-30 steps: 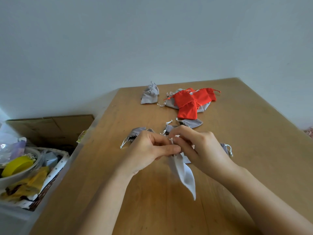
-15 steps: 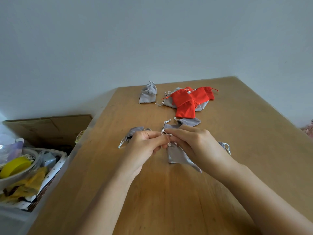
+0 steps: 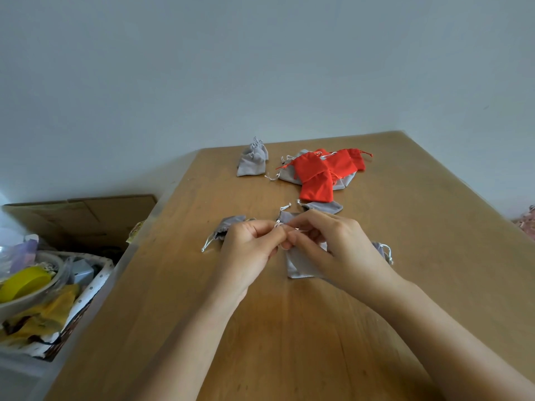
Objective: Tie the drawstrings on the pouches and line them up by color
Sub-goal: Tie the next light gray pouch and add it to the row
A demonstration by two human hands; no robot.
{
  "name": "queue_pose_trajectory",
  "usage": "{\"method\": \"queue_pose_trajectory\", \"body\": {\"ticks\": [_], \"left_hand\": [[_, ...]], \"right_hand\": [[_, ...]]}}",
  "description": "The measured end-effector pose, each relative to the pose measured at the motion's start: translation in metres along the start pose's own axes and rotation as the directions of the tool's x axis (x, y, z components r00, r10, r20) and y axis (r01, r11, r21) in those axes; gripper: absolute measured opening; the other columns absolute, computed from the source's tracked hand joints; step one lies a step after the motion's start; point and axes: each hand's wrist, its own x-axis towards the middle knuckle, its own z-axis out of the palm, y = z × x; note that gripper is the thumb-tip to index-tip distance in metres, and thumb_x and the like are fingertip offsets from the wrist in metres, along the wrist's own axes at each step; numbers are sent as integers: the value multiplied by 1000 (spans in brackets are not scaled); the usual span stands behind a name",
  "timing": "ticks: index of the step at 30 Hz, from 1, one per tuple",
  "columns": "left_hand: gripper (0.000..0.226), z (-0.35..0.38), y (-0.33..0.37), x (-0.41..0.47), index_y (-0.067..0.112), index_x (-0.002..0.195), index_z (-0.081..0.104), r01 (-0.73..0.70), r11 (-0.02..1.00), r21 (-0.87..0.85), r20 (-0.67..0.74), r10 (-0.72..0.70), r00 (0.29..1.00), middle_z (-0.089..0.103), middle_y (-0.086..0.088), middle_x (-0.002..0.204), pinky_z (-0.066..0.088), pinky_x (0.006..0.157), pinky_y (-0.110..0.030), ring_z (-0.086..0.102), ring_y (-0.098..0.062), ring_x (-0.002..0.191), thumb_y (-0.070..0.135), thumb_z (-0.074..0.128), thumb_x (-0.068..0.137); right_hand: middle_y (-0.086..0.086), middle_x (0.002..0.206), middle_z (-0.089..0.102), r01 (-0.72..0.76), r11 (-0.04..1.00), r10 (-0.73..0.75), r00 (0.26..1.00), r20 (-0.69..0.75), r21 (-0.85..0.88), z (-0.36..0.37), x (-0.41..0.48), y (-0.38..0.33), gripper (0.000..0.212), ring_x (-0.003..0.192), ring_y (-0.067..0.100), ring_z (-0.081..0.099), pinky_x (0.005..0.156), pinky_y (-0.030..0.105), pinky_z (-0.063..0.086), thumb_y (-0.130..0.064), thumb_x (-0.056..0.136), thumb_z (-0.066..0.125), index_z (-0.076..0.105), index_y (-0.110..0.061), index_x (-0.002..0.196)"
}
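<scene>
Left hand [image 3: 249, 250] and right hand [image 3: 338, 244] both pinch the drawstring [image 3: 278, 225] of a grey pouch [image 3: 301, 266], which no longer hangs but is lowered to the worktop [image 3: 289, 342]; the knot seems under way.

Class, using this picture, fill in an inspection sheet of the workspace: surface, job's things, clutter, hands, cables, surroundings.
Surface: wooden table, pouches spread over its middle and far side.
Job's things: held grey pouch partly under the right hand; red pouches piled over grey ones at the far side; cinched grey pouch left of that pile; open grey pouch behind the left hand.
Clutter: basket of odds and ends with a bowl, off the table's left side.
Hands: left hand and right hand both pinch the drawstrings.
Cables: nothing seen.
Surroundings: cardboard box, plain wall.
</scene>
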Motion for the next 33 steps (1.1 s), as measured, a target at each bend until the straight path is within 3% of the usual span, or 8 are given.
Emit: {"method": "queue_pose_trajectory", "body": {"ticks": [6, 12, 15, 19, 23, 27, 30, 33], "left_hand": [[13, -3, -1, 0, 10, 74, 77, 84, 995, -49, 32, -82, 996, 60, -7, 62, 35, 48, -14, 45, -6, 51, 15, 71, 83], [13, -3, 3, 1, 8, 71, 74, 261, 933, -250, 108, -241, 965, 67, -5, 67, 43, 48, -14, 57, -7, 53, 7, 69, 82], [32, -5, 7, 2, 14, 56, 73, 348, 845, -405, 191, -294, 936, 67, -3, 62, 48, 48, -13, 62, -8, 53, 2, 64, 84], [23, -7, 11, 3, 13, 53, 72, 383, 765, -518, 229, -307, 924, 65, -2, 60, 47, 45, -11, 61, -7, 51, 3, 66, 73], [8, -10, 9, 5, 11, 57, 72, 328, 798, -506, 220, -249, 943, 60, -3, 59, 42, 45, -12, 52, -7, 52, 5, 71, 63], [13, -17, 8, 6, 15, 55, 70, 184, 893, -410, 201, -108, 974, 55, 2, 54, 38, 48, -14, 43, -6, 50, 9, 82, 55], [8, -20, 10, 3, 19, 55, 70, 130, 908, -399, 241, -33, 970, 61, 5, 56, 42, 51, -14, 49, -3, 51, 20, 78, 52], [8, -22, 10, 1, 19, 57, 71, 87, 920, -383, 257, 16, 966, 67, 2, 64, 50, 59, -16, 61, -6, 59, 19, 78, 52]], "right_hand": [[-17, 68, 57, 33, 987, -54, 990, -127, -158, 6, 2, 8, 5, 69, -16, 49, 64, 0, 36, -8, 77, 71, 69, -13, 75], [-2, 64, 61, 32, 958, -96, 972, -214, -285, 4, 0, 6, 15, 52, 13, 50, 47, 29, 44, -21, 80, 62, 64, -11, 69], [-3, 67, 59, 152, 934, -225, 953, -202, -325, 1, 1, 2, 27, 57, 13, 52, 50, 27, 42, -30, 88, 53, 64, -10, 72], [-3, 70, 60, 238, 936, -290, 939, -184, -260, -3, 2, 1, 28, 63, 15, 56, 58, 27, 43, -31, 89, 56, 66, -10, 74], [-4, 68, 59, 249, 951, -276, 951, -139, -180, -5, 2, 1, 20, 64, 8, 53, 57, 21, 41, -30, 84, 66, 71, -13, 75], [-4, 71, 56, 141, 988, -131, 982, -135, 67, -11, 1, -5, 23, 63, 9, 49, 58, 19, 39, -35, 89, 62, 63, -20, 71], [-6, 88, 58, 41, 987, -27, 996, -86, 157, -16, 1, -9, 12, 61, 9, 51, 59, 16, 40, -26, 86, 70, 67, -16, 93], [3, 70, 57, -63, 963, 38, 994, 98, 261, -21, 1, -10, 15, 50, 8, 40, 51, 18, 32, -19, 89, 69, 67, -23, 103]]}}
